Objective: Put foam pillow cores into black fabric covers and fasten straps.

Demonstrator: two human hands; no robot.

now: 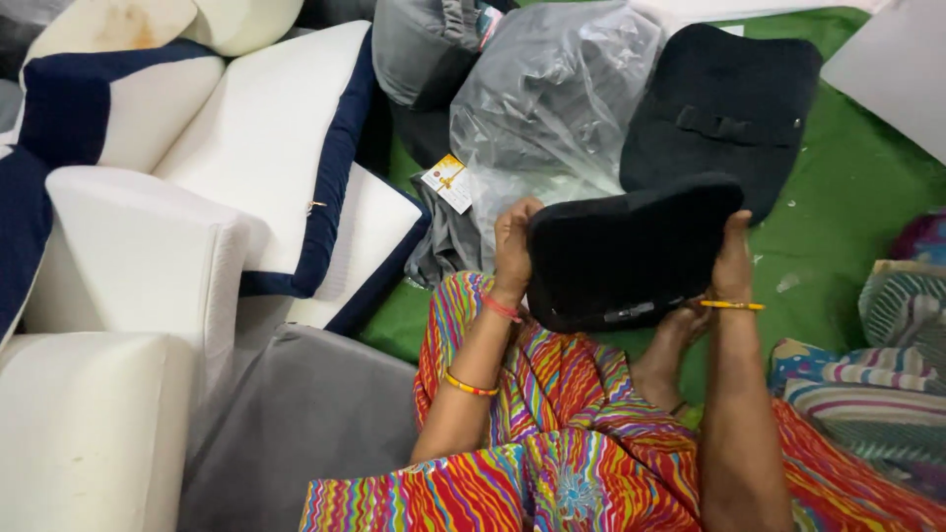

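Observation:
I hold a black padded cushion (626, 254) up in front of me with both hands. My left hand (512, 248) grips its left edge and my right hand (734, 258) grips its right edge. A dark strap or buckle shows along the cushion's lower edge. A second black cushion (724, 103) with a strap across it lies on the green floor (847, 197) just behind. A clear plastic bag (552, 103) with a small yellow and white tag (448, 180) lies left of that. My bare foot (670, 350) rests under the held cushion.
White foam blocks (128, 256) and white pillows with navy sides (296, 158) are piled at the left. A grey cushion (305, 424) lies by my left knee. Grey fabric (424, 44) sits at the top. Striped cloth (887, 384) lies at the right, a white sheet (892, 69) top right.

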